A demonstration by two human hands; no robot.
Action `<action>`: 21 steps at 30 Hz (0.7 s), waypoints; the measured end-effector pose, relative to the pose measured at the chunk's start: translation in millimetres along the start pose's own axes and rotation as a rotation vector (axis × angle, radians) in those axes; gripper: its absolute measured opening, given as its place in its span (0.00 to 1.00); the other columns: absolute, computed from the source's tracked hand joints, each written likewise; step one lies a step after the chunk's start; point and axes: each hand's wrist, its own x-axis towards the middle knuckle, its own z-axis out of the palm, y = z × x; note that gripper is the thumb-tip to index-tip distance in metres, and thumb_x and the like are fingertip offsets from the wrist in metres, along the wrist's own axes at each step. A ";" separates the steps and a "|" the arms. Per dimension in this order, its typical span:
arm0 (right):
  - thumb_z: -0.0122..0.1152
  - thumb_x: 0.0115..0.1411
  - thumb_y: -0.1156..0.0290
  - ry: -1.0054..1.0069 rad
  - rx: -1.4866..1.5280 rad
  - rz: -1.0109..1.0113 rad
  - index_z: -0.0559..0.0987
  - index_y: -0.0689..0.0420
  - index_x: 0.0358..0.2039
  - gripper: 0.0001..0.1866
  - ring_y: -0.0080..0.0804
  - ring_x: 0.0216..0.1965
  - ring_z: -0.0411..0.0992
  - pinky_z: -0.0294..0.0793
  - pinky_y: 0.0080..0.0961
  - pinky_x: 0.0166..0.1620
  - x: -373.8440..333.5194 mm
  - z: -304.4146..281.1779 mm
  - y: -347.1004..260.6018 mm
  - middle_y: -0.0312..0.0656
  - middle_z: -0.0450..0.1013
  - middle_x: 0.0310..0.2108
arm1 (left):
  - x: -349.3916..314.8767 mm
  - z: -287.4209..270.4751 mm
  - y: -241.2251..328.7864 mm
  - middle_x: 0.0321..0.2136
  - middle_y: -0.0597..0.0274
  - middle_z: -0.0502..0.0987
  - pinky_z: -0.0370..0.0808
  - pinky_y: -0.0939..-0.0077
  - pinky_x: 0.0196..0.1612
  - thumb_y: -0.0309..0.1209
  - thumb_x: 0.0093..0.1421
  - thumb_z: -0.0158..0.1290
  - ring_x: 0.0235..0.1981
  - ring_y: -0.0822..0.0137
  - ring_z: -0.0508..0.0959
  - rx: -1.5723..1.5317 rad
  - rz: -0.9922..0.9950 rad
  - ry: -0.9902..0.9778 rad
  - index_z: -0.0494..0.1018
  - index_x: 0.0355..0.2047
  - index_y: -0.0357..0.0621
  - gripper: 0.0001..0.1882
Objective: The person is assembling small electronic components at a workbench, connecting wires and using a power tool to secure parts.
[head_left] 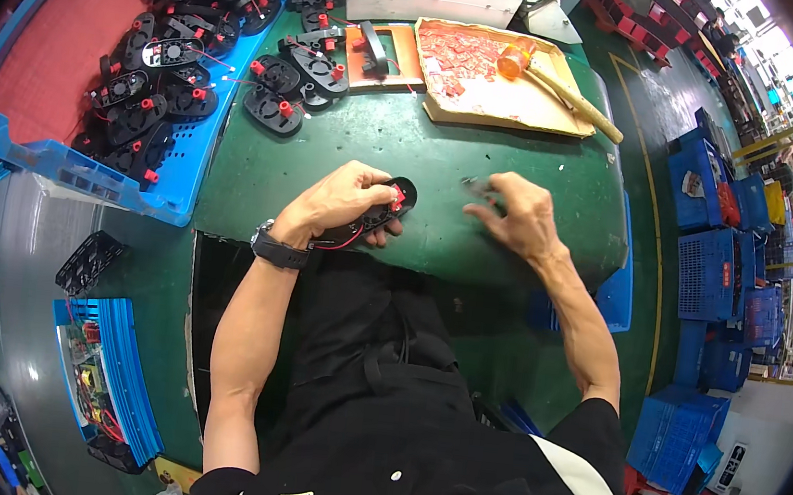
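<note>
My left hand [349, 194] is closed round a black oval plastic housing [407, 194] just above the front edge of the green table. A red connector [398, 198] sits on the housing under my thumb, and a thin red wire [351, 238] hangs from it near my wrist. To the right, apart from the housing, my right hand [521, 212] hovers over the tabletop. Its thumb stands off from the fingers, but the fingertips are smeared by motion. A small greyish blur lies at the fingertips; I cannot make out what it is.
Several black housings [282, 91] lie at the table's back left, beside a blue crate [195, 159] holding more. A cardboard tray [487, 117] of red pieces bears an orange-headed mallet [567, 96]. Next to it is an orange frame [397, 54]. Blue crates [677, 432] stand right.
</note>
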 end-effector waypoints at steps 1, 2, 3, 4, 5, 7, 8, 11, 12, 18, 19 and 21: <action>0.75 0.51 0.66 -0.094 -0.099 -0.077 0.76 0.59 0.38 0.18 0.45 0.30 0.74 0.75 0.38 0.36 6.9 0.8 -9.4 0.45 0.71 0.27 | 2.8 -0.5 -0.1 0.29 0.47 0.83 0.82 0.75 0.26 0.32 0.69 0.49 0.22 0.67 0.82 0.036 -0.004 -0.015 0.74 0.43 0.29 0.15; 0.75 0.49 0.67 -0.154 -0.142 -0.141 0.76 0.57 0.38 0.19 0.42 0.34 0.74 0.75 0.37 0.40 14.3 0.4 -20.5 0.44 0.72 0.31 | 3.5 -0.1 -0.2 0.29 0.47 0.83 0.81 0.75 0.26 0.33 0.70 0.48 0.22 0.67 0.82 0.075 -0.012 -0.039 0.74 0.44 0.30 0.15; 0.75 0.48 0.66 -0.177 -0.151 -0.183 0.76 0.57 0.38 0.19 0.41 0.36 0.74 0.74 0.37 0.42 20.5 5.6 -27.2 0.43 0.71 0.32 | 3.1 0.1 0.7 0.29 0.48 0.83 0.80 0.76 0.26 0.33 0.70 0.47 0.21 0.68 0.82 0.061 -0.015 -0.040 0.74 0.44 0.30 0.15; 0.75 0.48 0.66 -0.200 -0.159 -0.225 0.76 0.56 0.39 0.20 0.41 0.38 0.73 0.74 0.36 0.43 25.7 10.6 -31.4 0.43 0.71 0.33 | 2.1 -0.2 0.0 0.29 0.48 0.83 0.80 0.76 0.26 0.33 0.70 0.47 0.21 0.68 0.82 0.070 -0.022 -0.046 0.74 0.44 0.30 0.15; 0.75 0.48 0.66 -0.193 -0.160 -0.217 0.76 0.56 0.39 0.20 0.41 0.38 0.73 0.74 0.36 0.43 30.9 13.1 -32.6 0.43 0.71 0.33 | 1.3 -0.3 -0.1 0.29 0.48 0.83 0.80 0.76 0.26 0.32 0.71 0.46 0.21 0.68 0.82 0.084 -0.011 -0.042 0.74 0.45 0.30 0.15; 0.74 0.49 0.65 -0.246 -0.211 -0.252 0.76 0.56 0.39 0.19 0.40 0.38 0.72 0.73 0.35 0.44 38.2 15.9 -32.2 0.42 0.69 0.33 | 1.8 -0.6 0.2 0.29 0.48 0.83 0.80 0.76 0.26 0.32 0.71 0.46 0.21 0.68 0.82 0.102 -0.005 -0.044 0.74 0.45 0.30 0.15; 0.74 0.49 0.65 -0.244 -0.210 -0.252 0.76 0.56 0.39 0.19 0.40 0.38 0.72 0.73 0.35 0.44 40.1 13.9 -30.6 0.42 0.69 0.33 | 1.6 0.5 0.9 0.28 0.48 0.83 0.80 0.76 0.26 0.32 0.71 0.45 0.21 0.68 0.81 0.093 -0.006 -0.040 0.74 0.45 0.30 0.15; 0.70 0.53 0.63 -0.262 -0.263 -0.296 0.76 0.55 0.40 0.17 0.39 0.38 0.72 0.71 0.35 0.44 44.6 8.6 -29.5 0.42 0.71 0.33 | 3.9 0.4 1.2 0.28 0.48 0.83 0.80 0.76 0.26 0.32 0.72 0.44 0.21 0.68 0.81 0.096 -0.007 -0.043 0.74 0.46 0.30 0.15; 0.69 0.53 0.63 -0.277 -0.289 -0.307 0.76 0.55 0.39 0.16 0.39 0.38 0.73 0.71 0.34 0.44 45.7 7.3 -30.1 0.42 0.71 0.32 | 4.9 -0.1 0.9 0.28 0.48 0.83 0.80 0.76 0.26 0.33 0.72 0.44 0.21 0.68 0.81 0.109 -0.005 -0.049 0.73 0.46 0.30 0.16; 0.70 0.50 0.65 -0.311 -0.361 -0.317 0.75 0.55 0.39 0.18 0.38 0.36 0.72 0.71 0.34 0.42 46.4 14.5 -27.2 0.41 0.68 0.31 | 6.0 -1.8 0.9 0.26 0.53 0.82 0.80 0.77 0.26 0.33 0.73 0.43 0.20 0.71 0.81 0.120 -0.013 -0.071 0.75 0.41 0.32 0.16; 0.69 0.51 0.66 -0.324 -0.384 -0.318 0.75 0.55 0.38 0.17 0.37 0.35 0.72 0.71 0.33 0.42 46.2 16.2 -25.9 0.40 0.68 0.29 | 6.6 -2.6 -0.1 0.26 0.53 0.82 0.80 0.77 0.26 0.33 0.73 0.43 0.20 0.71 0.81 0.120 -0.015 -0.073 0.75 0.41 0.32 0.16; 0.67 0.52 0.67 -0.301 -0.370 -0.324 0.75 0.55 0.38 0.14 0.37 0.34 0.72 0.71 0.33 0.40 46.4 17.1 -25.1 0.40 0.68 0.28 | 7.5 -3.0 -1.6 0.26 0.50 0.83 0.80 0.76 0.25 0.34 0.73 0.44 0.21 0.68 0.81 0.115 -0.024 -0.082 0.74 0.44 0.31 0.16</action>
